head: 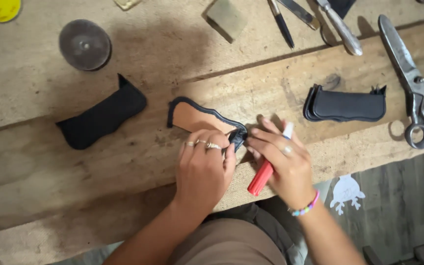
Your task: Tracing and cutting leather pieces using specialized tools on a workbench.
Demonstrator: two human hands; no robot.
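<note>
**Both hands meet at the near end of the leather piece**

Left hand (203, 169), ringed fingers curled, presses down on the near right end of the tan leather piece (199, 118) with the black edge, pinning it to the wooden workbench (50, 162). Right hand (278, 157) sits just right of that same end, fingertips touching the black edge, while its palm and outer fingers are closed around a red-and-white pen-shaped tool (266, 172).

The piece's long axis runs from the hands up and to the left, away from the person, so its far end lies free. Both hands are equally close to it. Left of the piece lies a black leather piece (101, 118); right of it, a stack of black pieces (347, 104), and further right large scissors (410, 78).
</note>
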